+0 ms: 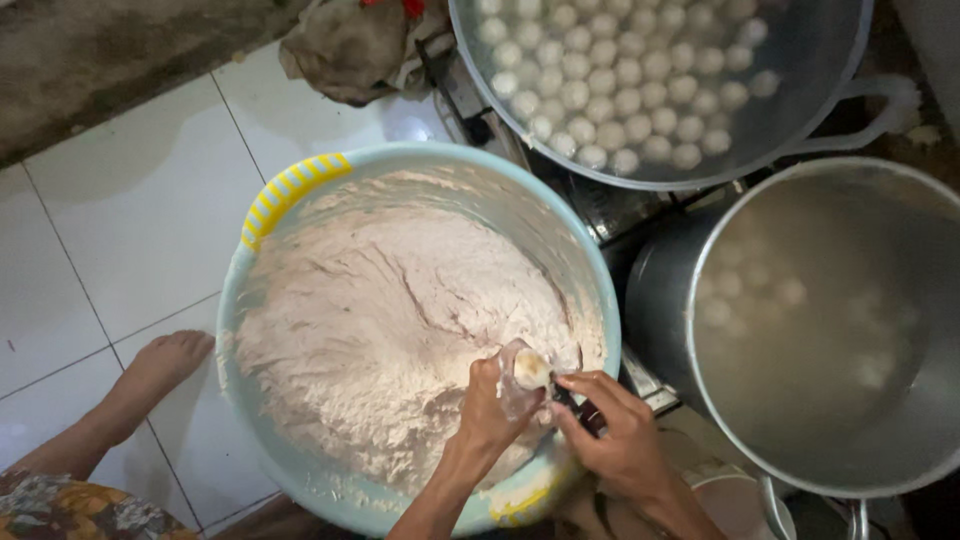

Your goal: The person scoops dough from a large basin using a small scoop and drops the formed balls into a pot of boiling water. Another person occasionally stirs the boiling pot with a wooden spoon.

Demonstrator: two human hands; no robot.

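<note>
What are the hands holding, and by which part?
The left hand squeezes a lump of dough out of its fist. The right hand pinches a dark, spoon-like tool, unclear where.

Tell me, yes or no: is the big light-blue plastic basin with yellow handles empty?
No: the light-blue plastic basin is heaped with pale pinkish dough, and the left hand squeezes a ball of it at the near rim.

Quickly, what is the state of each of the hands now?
Left hand: closed, squeezing a dough ball out.
Right hand: fingers pinched on a dark tool, at the ball.
</note>
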